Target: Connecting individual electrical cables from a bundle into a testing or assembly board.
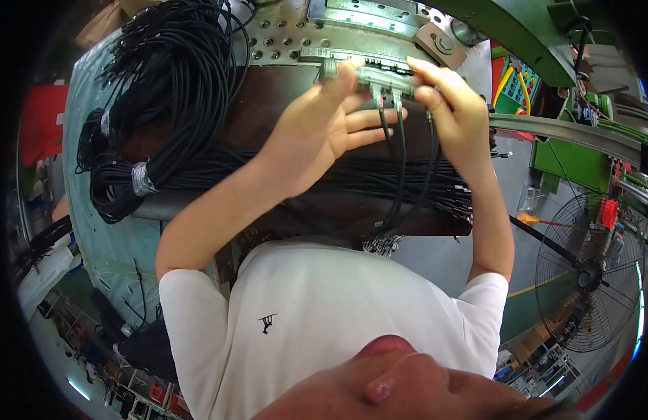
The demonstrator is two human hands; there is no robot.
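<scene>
A narrow metal mould block (385, 78) lies between my two hands, at the front of the machine bed. My left hand (313, 129) grips its left end with the thumb on top, while its lower fingers stretch out beneath the block. At the right end, my right hand (458, 105) closes on the block with thumb and forefinger; the exact contact is blurred. Several black cables (401, 150) hang from the block's near side, their pale plug ends (388, 100) at its edge. They curve down toward my body.
A big heap of black cables (177, 77) lies at the left on plastic sheeting. More bundled cables (359, 178) run across the brown work surface (264, 98). A drilled metal bed (285, 35) and green machine frame (513, 28) stand beyond. A caged fan (589, 276) is at right.
</scene>
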